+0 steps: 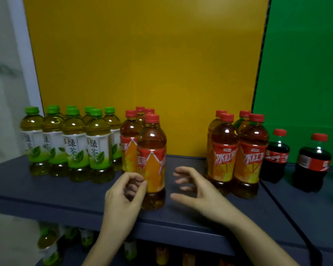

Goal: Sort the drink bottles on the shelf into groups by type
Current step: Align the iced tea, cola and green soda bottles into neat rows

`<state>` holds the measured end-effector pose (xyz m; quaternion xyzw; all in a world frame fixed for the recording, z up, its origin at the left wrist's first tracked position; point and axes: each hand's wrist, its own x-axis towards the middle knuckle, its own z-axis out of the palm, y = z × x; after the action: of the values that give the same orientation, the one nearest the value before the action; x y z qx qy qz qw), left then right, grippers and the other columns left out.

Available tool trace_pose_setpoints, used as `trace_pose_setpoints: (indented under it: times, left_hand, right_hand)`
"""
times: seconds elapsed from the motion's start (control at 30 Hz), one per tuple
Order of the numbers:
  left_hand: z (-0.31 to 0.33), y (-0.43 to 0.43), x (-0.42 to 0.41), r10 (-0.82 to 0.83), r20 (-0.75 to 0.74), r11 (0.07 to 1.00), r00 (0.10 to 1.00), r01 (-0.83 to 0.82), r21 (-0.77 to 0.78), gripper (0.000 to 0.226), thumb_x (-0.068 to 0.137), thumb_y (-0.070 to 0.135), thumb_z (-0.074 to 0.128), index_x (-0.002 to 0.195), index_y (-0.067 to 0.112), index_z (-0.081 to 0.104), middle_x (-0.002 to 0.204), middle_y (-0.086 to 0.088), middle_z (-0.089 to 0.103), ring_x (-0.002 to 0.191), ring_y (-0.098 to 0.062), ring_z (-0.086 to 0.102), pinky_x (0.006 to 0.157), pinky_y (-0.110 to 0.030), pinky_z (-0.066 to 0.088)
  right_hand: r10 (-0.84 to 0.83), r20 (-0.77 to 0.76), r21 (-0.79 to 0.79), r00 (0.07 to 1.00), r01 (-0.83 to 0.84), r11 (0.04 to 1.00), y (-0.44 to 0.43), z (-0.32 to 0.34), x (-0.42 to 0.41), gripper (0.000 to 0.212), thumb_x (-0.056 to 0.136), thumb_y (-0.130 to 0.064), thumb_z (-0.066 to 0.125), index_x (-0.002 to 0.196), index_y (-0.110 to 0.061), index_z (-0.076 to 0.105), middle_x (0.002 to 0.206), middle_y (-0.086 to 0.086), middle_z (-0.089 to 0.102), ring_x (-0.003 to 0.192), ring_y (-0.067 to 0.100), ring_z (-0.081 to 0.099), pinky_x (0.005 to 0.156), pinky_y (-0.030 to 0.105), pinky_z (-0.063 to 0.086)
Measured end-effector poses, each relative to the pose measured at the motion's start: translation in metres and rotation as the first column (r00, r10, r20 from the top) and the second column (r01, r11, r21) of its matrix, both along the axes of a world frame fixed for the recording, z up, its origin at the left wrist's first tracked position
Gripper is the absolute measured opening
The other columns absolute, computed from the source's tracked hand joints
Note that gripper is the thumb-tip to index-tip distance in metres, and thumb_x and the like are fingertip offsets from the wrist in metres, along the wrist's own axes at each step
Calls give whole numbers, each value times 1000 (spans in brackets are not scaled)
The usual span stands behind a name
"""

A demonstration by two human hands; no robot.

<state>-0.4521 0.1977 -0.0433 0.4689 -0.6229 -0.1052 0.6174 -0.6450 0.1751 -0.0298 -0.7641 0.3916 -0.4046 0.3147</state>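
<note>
The front iced-tea bottle [152, 160] stands upright on the shelf [46, 187] at centre frame, just ahead of three more red-capped ones, and nearer the shelf's front lip than any other bottle. The left hand [125, 192] sits at its lower left with its fingers [132, 187] half curled beside the bottle, not round it. The thumb tip rests at the edge of the label, and as far as the blur allows, the hand has hold of nothing. The right hand [192, 189] hangs just right of the bottle, clear of it, fingers spread wide and empty.

The green teas [71, 143] are packed together at centre left, touching the red-capped cluster. A second iced-tea cluster [236, 156] stands at centre right, well apart across bare shelf, with two colas [277, 156] beyond it at the right edge.

The sort looks unfinished, since the iced teas are split into two clusters.

Risks from here:
- A nudge from the thumb, or a one-sided grab low on the label, could tip the tall front bottle. It would likely fall forward off the lip toward the lower shelf [48, 244].
- The clusters are tight, so a bottle pushed back into its neighbours could knock several over.
- Sliding the right cluster across in one push could topple its outer bottles or drag a cola along.
- The full bottles look heavy and smooth, so a loose hold may slip
</note>
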Motion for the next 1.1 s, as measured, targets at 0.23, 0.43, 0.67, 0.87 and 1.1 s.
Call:
trace_pose_setpoints:
  times: [0.23, 0.43, 0.67, 0.87, 1.1]
  left_hand:
    - [-6, -31, 41, -137, 68, 987, 988, 131, 96, 11, 87, 8, 60, 91, 18, 62, 90, 3, 66, 86, -1, 60, 66, -6, 45]
    - [-5, -54, 34, -441, 119, 868, 889, 390, 307, 39, 94, 15, 48, 132, 22, 42, 138, 7, 44, 129, -7, 41, 105, -15, 35]
    - [13, -80, -10, -341, 147, 913, 928, 291, 285, 76, 96, 17, 44, 146, 14, -13, 157, -1, -12, 144, -13, -8, 110, -20, -1]
    - [14, -92, -35, -213, 104, 940, 971, 174, 295, 82, 95, 14, 45, 141, 2, -22, 154, -13, -19, 144, -23, -13, 114, -27, -5]
    - [9, -125, -29, -15, 24, 929, 1000, 5, 371, 84, 88, 19, 59, 144, -1, -1, 153, -19, 11, 142, -31, 14, 115, -36, 15]
  right_hand:
    - [41, 119, 148, 992, -58, 987, -29, 0, 59, 65, 67, -15, 80, 120, -35, 46, 116, -15, 63, 108, -2, 59, 90, 18, 49]
    - [-279, 81, 23, 957, 278, 960, -28, 0, 52, 67, 60, -39, 81, 114, -40, 42, 111, -20, 59, 100, -8, 57, 79, 9, 47]
    - [-575, -2, -47, 818, 574, 817, -53, -4, 42, 78, 67, -40, 78, 125, -13, 32, 123, 3, 50, 114, 16, 51, 95, 31, 45]
    - [-657, 35, -57, 753, 658, 751, -70, -8, 40, 82, 70, -37, 77, 128, -9, 25, 132, 10, 43, 121, 24, 45, 99, 37, 43]
    - [-649, 29, 0, 760, 649, 761, -82, -10, 34, 89, 74, -28, 75, 137, -9, 14, 142, 12, 29, 130, 25, 34, 106, 35, 33]
